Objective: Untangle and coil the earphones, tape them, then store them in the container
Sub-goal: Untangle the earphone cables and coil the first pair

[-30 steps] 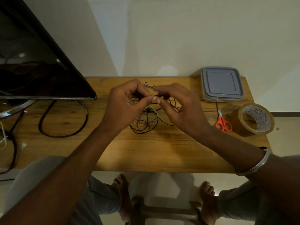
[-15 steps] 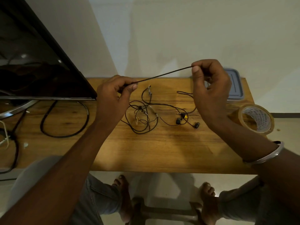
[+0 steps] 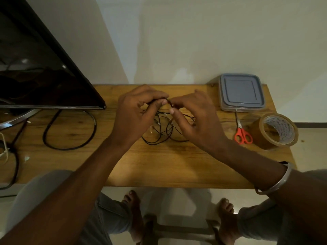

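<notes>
Black earphones [image 3: 163,129] lie in a loose tangle on the wooden table [image 3: 159,165], partly lifted between my hands. My left hand [image 3: 138,114] pinches the cord between thumb and forefinger just above the tangle. My right hand [image 3: 192,115] pinches the same cord right beside it, fingertips almost touching the left hand's. A clear container with a grey-blue lid [image 3: 241,91], closed, sits at the table's back right. A roll of brown tape [image 3: 276,130] stands at the right edge. The earbuds are hidden under my right hand.
Red-handled scissors [image 3: 242,132] lie between the container and the tape. A dark monitor [image 3: 40,73] on a metal stand fills the left, with a thick black cable [image 3: 70,133] looped on the table. My knees and bare feet show below the front edge.
Half a second ago my hands were apart, stretching a length of cord taut above the table. They have come back together over the tangle, both pinching the cord.
</notes>
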`<state>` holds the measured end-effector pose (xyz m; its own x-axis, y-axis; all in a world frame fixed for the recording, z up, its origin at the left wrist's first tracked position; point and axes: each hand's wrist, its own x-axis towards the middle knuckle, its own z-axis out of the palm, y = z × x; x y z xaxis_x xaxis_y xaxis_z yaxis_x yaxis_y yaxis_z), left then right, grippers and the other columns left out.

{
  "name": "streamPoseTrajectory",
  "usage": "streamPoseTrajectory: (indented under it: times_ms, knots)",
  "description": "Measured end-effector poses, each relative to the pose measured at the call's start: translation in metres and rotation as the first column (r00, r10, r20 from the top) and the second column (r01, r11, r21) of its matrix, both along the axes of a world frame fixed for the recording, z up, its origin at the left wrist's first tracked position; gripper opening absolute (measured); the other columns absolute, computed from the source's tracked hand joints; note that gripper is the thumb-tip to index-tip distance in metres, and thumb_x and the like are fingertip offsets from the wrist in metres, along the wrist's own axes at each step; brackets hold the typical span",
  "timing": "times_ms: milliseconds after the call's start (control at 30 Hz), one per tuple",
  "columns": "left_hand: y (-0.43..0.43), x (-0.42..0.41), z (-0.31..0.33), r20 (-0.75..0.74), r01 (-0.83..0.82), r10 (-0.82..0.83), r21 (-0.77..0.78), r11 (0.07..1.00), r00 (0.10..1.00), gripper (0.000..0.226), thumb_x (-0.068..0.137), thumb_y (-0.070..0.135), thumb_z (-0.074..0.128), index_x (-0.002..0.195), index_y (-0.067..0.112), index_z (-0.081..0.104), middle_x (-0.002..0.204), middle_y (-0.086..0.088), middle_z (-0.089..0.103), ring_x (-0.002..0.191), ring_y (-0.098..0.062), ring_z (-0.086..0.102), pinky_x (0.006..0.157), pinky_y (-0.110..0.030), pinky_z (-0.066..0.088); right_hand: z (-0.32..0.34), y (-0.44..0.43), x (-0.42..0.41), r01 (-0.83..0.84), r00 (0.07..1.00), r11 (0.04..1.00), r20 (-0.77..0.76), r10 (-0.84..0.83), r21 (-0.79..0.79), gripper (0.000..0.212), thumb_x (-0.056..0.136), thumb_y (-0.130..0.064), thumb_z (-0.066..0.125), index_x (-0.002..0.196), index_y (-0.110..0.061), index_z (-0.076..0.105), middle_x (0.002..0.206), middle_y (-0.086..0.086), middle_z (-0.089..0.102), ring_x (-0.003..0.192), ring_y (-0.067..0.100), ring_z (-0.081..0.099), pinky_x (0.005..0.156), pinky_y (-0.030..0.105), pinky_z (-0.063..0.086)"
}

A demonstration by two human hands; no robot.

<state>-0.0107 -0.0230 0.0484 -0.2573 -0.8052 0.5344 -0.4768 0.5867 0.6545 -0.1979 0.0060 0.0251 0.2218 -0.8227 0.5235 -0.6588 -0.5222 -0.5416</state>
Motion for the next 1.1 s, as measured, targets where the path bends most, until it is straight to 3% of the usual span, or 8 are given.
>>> streamPoseTrajectory:
  times_ms: [200,367,567,733,833,900,1000,1100]
  knots:
    - [-0.007,0.011,0.0,0.08,-0.084,0.087,-0.041,0.996,0.993,0.007,0.092,0.008,0.069,0.096,0.006,0.075,0.088,0.002,0.07,0.079,-0.007,0.061,0.075,-0.015,0.045,0.009,-0.008,-0.008,0.137,0.984,0.99,0.117,-0.133,-0.034,0.012,0.099,-0.016,0.058,0.099,-0.009,0.068,0.092,0.0,0.067,0.088,0.019,0.058,0.076,0.046,0.047]
    - [-0.013,0.019,-0.009,0.121,-0.201,0.203,-0.033,0.979,0.972,0.008,0.094,0.013,0.066,0.096,0.008,0.072,0.088,0.004,0.066,0.083,-0.016,0.06,0.074,-0.033,0.048,0.019,-0.012,-0.014,0.243,0.948,0.968,0.229,-0.223,-0.066,0.011,0.1,-0.007,0.054,0.099,-0.001,0.064,0.091,0.006,0.064,0.085,0.022,0.059,0.072,0.039,0.047]
    - [-0.018,0.023,-0.015,-0.002,-0.267,0.269,0.11,0.957,0.963,0.008,0.096,0.015,0.061,0.097,0.009,0.066,0.087,0.001,0.065,0.076,-0.017,0.061,0.065,-0.039,0.051,0.023,-0.021,-0.026,0.345,0.854,0.938,0.412,-0.317,0.006,0.017,0.105,-0.007,0.044,0.102,0.003,0.056,0.082,0.016,0.059,0.07,0.027,0.054,0.062,0.043,0.043]
    - [-0.012,0.014,-0.002,-0.258,-0.056,0.121,0.245,0.968,0.958,0.007,0.101,0.012,0.055,0.1,0.01,0.062,0.082,-0.007,0.068,0.071,-0.013,0.062,0.064,-0.031,0.05,0.011,-0.021,-0.027,0.349,0.841,0.908,0.35,-0.413,0.231,0.038,0.095,-0.005,0.044,0.133,0.0,0.049,0.119,0.01,0.061,0.103,0.015,0.059,0.085,0.037,0.053]
    - [-0.01,0.01,0.002,-0.247,-0.041,0.091,0.2,0.979,0.965,0.007,0.099,0.012,0.06,0.101,0.013,0.066,0.079,-0.002,0.068,0.072,-0.016,0.064,0.064,-0.033,0.052,0.009,-0.012,-0.017,0.284,0.918,0.937,0.225,-0.327,0.202,0.066,0.086,-0.007,0.049,0.15,-0.003,0.032,0.145,0.009,0.046,0.13,0.019,0.047,0.106,0.041,0.045]
    - [-0.007,0.008,0.003,-0.234,-0.025,0.065,0.17,0.985,0.97,0.007,0.096,0.012,0.064,0.102,0.016,0.068,0.081,0.003,0.068,0.072,-0.009,0.064,0.065,-0.03,0.053,0.008,-0.007,-0.009,0.16,0.975,0.983,0.144,-0.172,0.093,0.066,0.089,-0.011,0.054,0.151,-0.003,0.033,0.148,0.01,0.046,0.137,0.021,0.043,0.11,0.053,0.038]
    - [-0.002,0.003,0.005,-0.135,0.0,0.013,0.095,0.996,0.991,0.011,0.093,0.015,0.07,0.102,0.018,0.071,0.088,0.014,0.069,0.073,-0.001,0.06,0.068,-0.021,0.047,0.002,-0.001,-0.001,-0.015,1.0,0.999,0.005,0.015,0.047,0.05,0.097,-0.02,0.061,0.143,-0.009,0.048,0.129,0.001,0.062,0.124,0.016,0.052,0.104,0.055,0.038]
    - [0.0,0.002,0.005,0.016,0.033,-0.033,0.013,0.999,0.999,0.008,0.091,0.016,0.072,0.097,0.013,0.077,0.09,0.015,0.07,0.075,0.0,0.055,0.07,-0.023,0.043,0.0,-0.002,0.001,-0.068,0.997,0.998,0.042,0.068,0.0,0.016,0.099,-0.017,0.063,0.111,-0.01,0.069,0.096,-0.003,0.067,0.093,0.016,0.058,0.086,0.043,0.044]
